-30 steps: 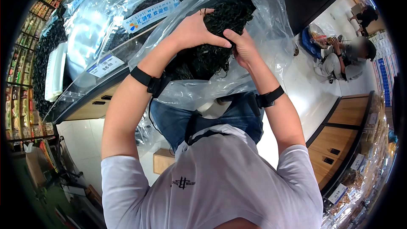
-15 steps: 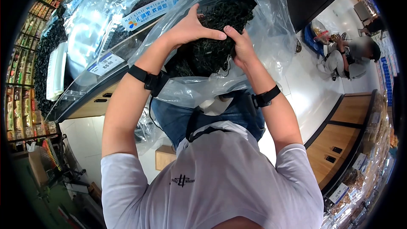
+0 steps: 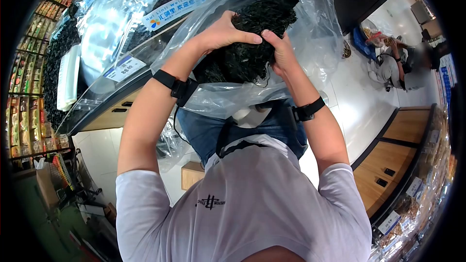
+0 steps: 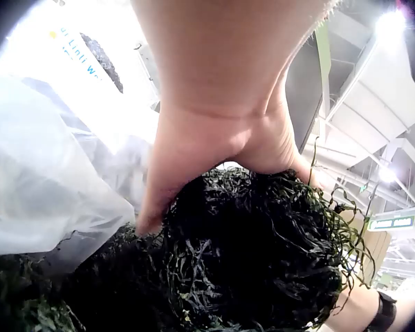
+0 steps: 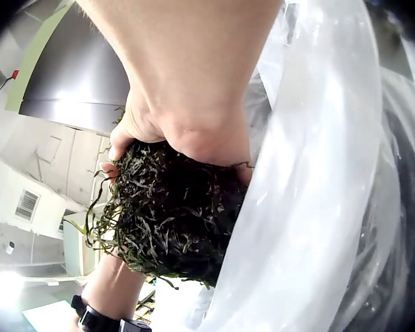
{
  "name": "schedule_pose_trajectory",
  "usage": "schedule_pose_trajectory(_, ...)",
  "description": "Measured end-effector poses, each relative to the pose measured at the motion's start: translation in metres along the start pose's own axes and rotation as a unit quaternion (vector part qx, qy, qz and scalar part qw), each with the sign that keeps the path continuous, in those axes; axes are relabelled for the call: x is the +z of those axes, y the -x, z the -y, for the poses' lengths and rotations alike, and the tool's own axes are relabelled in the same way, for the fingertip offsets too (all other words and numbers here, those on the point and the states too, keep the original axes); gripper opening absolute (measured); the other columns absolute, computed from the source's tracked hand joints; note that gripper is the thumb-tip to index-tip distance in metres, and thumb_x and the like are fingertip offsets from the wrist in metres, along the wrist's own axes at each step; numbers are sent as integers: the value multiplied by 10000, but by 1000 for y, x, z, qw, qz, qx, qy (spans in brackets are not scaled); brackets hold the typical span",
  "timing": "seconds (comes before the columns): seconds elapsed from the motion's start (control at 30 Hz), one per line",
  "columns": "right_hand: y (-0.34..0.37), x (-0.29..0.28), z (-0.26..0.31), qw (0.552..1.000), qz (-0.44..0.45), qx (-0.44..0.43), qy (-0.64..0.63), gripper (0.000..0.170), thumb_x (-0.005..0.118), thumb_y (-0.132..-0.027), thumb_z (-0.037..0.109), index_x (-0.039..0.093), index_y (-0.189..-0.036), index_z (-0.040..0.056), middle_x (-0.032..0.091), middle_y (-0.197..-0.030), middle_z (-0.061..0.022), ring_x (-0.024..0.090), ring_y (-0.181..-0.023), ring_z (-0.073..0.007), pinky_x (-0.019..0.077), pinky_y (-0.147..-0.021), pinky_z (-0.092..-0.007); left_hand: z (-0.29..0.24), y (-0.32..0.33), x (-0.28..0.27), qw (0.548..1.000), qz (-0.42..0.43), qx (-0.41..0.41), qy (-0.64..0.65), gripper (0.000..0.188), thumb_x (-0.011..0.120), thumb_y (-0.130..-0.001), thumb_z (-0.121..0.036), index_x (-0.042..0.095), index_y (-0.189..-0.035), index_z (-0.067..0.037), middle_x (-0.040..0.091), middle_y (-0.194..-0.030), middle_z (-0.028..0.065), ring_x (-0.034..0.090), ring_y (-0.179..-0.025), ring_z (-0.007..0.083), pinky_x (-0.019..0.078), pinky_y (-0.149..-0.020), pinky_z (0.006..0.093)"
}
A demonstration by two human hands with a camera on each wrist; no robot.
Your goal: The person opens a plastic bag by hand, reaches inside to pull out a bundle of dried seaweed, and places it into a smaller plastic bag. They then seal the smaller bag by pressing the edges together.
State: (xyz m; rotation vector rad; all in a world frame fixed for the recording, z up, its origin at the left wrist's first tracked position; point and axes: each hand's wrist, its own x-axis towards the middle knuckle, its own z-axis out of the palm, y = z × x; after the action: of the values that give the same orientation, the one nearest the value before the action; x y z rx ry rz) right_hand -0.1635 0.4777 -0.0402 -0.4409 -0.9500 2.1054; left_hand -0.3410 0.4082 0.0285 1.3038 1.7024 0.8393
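Observation:
A dark clump of dried seaweed strands [image 3: 269, 17] sits at the mouth of a large clear plastic bag [image 3: 320, 51]. From the left, my left hand [image 3: 224, 35] grips the clump, thumb laid across its near side. My right hand [image 3: 283, 54] holds it from the right; the two thumb tips almost meet on top. In the left wrist view the left hand [image 4: 214, 138] spans the seaweed [image 4: 256, 256], with loose strands sticking out. The right wrist view shows the right hand [image 5: 194, 131] around the seaweed [image 5: 176, 211], some fingers hidden by it and by the bag.
A display bin with a clear front wall and price tag [image 3: 125, 68] stands at left, holding more seaweed [image 3: 54, 85] and plastic covers. Wooden cabinets [image 3: 395, 160] line the right side. Another person [image 3: 395, 65] crouches on the floor at upper right.
Half a second ago my left fingers were raised and spread off the clump; now they lie against it again. The thumbs have come closer together since the first frame.

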Motion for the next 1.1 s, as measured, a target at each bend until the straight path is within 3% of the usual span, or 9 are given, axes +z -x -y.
schedule_pose_trajectory(0.03, 0, -1, 2, 1000, -5, 2, 6, 586, 791, -807, 129, 519, -1317, 29, 637, -1184, -90, 641, -1061, -211, 539, -916, -357, 1, -1, 3, 1000, -1, -1, 0, 1334, 876, -616, -571, 210, -1493, 181, 266, -1558, 327, 281, -1469, 375, 231, -1204, 402)
schedule_pose_trajectory(0.1, -1, -1, 4, 1000, -6, 3, 14, 584, 789, -806, 120, 521, -1316, 27, 638, -1181, -91, 640, -1063, -213, 538, -915, -358, -9, 6, 8, 996, -31, 52, 60, 1102, 933, -641, -420, 376, -1389, 167, 574, -1307, 238, 581, -1205, 278, 436, -1062, 342)
schedule_pose_trajectory(0.13, -1, -1, 5, 1000, -12, -3, 26, 583, 790, -803, 117, 523, -1313, 25, 639, -1179, -91, 640, -1064, -214, 539, -914, -359, -16, 10, 6, 999, 4, 37, 31, 1286, 868, -622, -582, 273, -1480, 168, 406, -1491, 296, 412, -1396, 333, 299, -1168, 353)
schedule_pose_trajectory(0.27, 0, -2, 3, 999, -18, -17, 38, 576, 794, -796, 107, 535, -1303, 26, 642, -1169, -84, 638, -1058, -208, 533, -923, -361, -15, 9, 12, 997, -6, 71, -2, 1071, 842, -678, -516, 385, -1462, 53, 508, -1410, 222, 500, -1306, 310, 365, -1114, 357)
schedule_pose_trajectory(0.57, -1, 5, 1, 998, -36, -9, 53, 555, 791, -788, 71, 542, -1283, 37, 643, -1158, -71, 635, -1043, -193, 524, -926, -344, -2, 7, 17, 983, -9, 162, -85, 1067, 934, -592, -393, 436, -1466, -38, 459, -1432, 180, 459, -1328, 327, 361, -1124, 382)
schedule_pose_trajectory(0.7, -1, 4, -3, 998, -30, -16, 57, 568, 791, -784, 67, 534, -1290, 44, 638, -1165, -68, 635, -1049, -195, 523, -928, -342, -11, 15, 18, 995, -68, 70, -30, 1180, 951, -532, -407, 388, -1448, 80, 517, -1367, 207, 510, -1272, 327, 376, -1114, 358)
schedule_pose_trajectory(0.8, -3, 5, -5, 998, -28, -23, 56, 579, 792, -780, 63, 530, -1295, 49, 636, -1174, -66, 635, -1053, -198, 523, -929, -342, 6, 8, 21, 989, -123, 84, 9, 1166, 965, -465, -416, 433, -1350, 126, 585, -1283, 244, 578, -1212, 328, 443, -1059, 367)
schedule_pose_trajectory(0.93, -1, 4, -12, 998, -30, -20, 52, 565, 776, -787, 35, 530, -1295, 47, 636, -1184, -71, 636, -1059, -201, 524, -929, -346, 17, 6, 21, 994, -111, 11, 6, 1173, 979, -452, -412, 447, -1357, 110, 581, -1303, 209, 568, -1223, 281, 426, -1065, 345)
schedule_pose_trajectory(1.1, 2, -4, -20, 991, -86, -17, 102, 613, 699, -820, 15, 469, -1386, 57, 602, -1264, -94, 613, -1133, -231, 522, -965, -363, 27, 5, 24, 991, -110, 68, 14, 1230, 997, -461, -409, 342, -1357, 121, 566, -1271, 248, 558, -1228, 303, 422, -1065, 355)
